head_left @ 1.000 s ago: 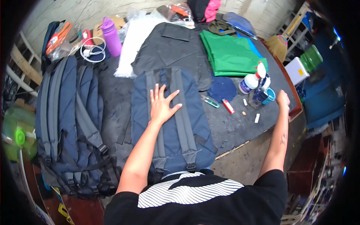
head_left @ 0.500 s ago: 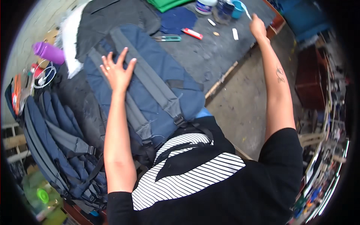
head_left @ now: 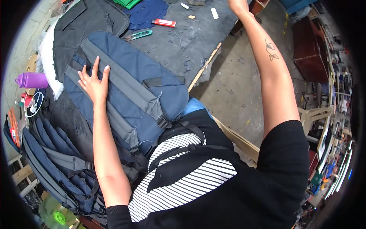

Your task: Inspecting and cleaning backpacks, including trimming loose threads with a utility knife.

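A dark blue backpack [head_left: 133, 61] with grey padded shoulder straps lies on the dark worktable, straps upward, its near end against my lap. My left hand [head_left: 95, 84] rests on it with spread fingers, flat over the straps, gripping nothing. Loose pale threads hang from the strap ends by the buckles. My right arm stretches to the far edge of the table, where my right hand [head_left: 239, 6] is cut off by the top of the picture. Its fingers, and anything in them, are out of sight.
Green-handled thread snips [head_left: 139, 35], a red-and-white box-like piece [head_left: 164, 23], a white strip [head_left: 214, 13] and navy cloth [head_left: 148, 13] lie beyond the backpack. More blue backpacks [head_left: 53, 152] are piled left, below a purple bottle [head_left: 33, 80]. A wooden table edge [head_left: 206, 65] runs right.
The view has shifted, so the table things sit higher and further left. My right hand, earlier holding a slim white handle by a blue cup, is now mostly out of frame. My left hand stays on the backpack.
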Demonstrator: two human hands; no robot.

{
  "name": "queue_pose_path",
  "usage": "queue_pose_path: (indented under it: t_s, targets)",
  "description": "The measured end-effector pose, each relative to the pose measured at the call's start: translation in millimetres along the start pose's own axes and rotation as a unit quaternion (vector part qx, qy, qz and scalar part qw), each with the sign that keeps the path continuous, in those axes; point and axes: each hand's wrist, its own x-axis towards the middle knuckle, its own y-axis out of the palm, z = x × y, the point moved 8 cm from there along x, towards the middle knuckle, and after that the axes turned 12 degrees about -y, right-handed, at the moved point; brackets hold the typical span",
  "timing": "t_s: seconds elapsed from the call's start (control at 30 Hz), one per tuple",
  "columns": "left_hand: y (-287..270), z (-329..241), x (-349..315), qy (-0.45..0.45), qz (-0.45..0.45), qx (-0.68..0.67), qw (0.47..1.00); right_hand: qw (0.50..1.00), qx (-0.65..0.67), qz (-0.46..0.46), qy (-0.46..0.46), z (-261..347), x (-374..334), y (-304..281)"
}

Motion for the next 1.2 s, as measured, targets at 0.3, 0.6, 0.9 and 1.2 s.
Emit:
queue_pose_path:
  t_s: [0.3, 0.6, 0.9, 1.2]
  targets:
    - [-26, 21, -6, -0.066, -0.003, -0.282, 0.957, 0.993, 0.078, -0.083, -0.016, 22, -24, -6]
    - [-74, 101, -2, -0.142, -0.14, -0.253, 0.947, 0.809, 0.547, -0.168, 0.137, 11, -5, 8]
    - [-37, 99, -31, -0.127, -0.068, -0.129, 0.981, 0.832, 0.37, 0.164, -0.38, 368, -206, -60]
    - [-36, 99, -31, -0.129, -0.075, -0.138, 0.979, 0.86, 0.158, 0.318, -0.366, 387, -256, -44]
